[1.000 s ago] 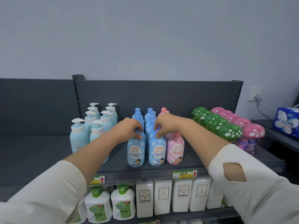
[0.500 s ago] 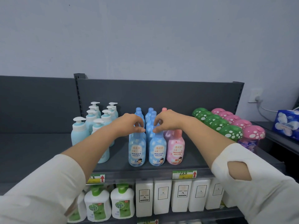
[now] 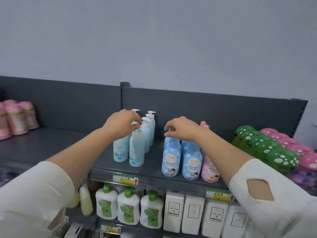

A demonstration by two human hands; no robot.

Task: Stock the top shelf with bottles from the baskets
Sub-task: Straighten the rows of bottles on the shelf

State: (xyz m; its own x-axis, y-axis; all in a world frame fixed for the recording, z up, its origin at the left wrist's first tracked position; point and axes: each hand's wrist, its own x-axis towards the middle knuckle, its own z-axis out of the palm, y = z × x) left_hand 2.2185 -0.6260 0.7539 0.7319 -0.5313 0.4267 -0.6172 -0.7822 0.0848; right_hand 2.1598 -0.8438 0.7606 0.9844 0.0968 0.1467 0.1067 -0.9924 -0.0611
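Note:
On the dark top shelf (image 3: 152,170) stand two rows of teal pump bottles (image 3: 136,151) on the left and rows of blue spotted bottles (image 3: 171,159) in the middle. My left hand (image 3: 121,122) reaches over the teal rows, its fingers curled down around the pump head of the front right teal bottle. Over the blue bottles, my right hand (image 3: 182,128) pinches the cap of the front left one with thumb and forefinger. Both caps are hidden under the fingers. No basket is in view.
Pink bottles (image 3: 210,170) stand right of the blue ones, then green mushroom-cap bottles (image 3: 274,155) and pink mushroom-cap bottles (image 3: 291,146). Pink wrapped packs (image 3: 17,117) sit far left on the neighbouring shelf. Below are green-and-white soap bottles (image 3: 128,206) and white boxes (image 3: 193,213).
My left hand has left the blue bottles and gone left to the teal pump bottles. My right hand stays on the blue bottles. The view has swung left.

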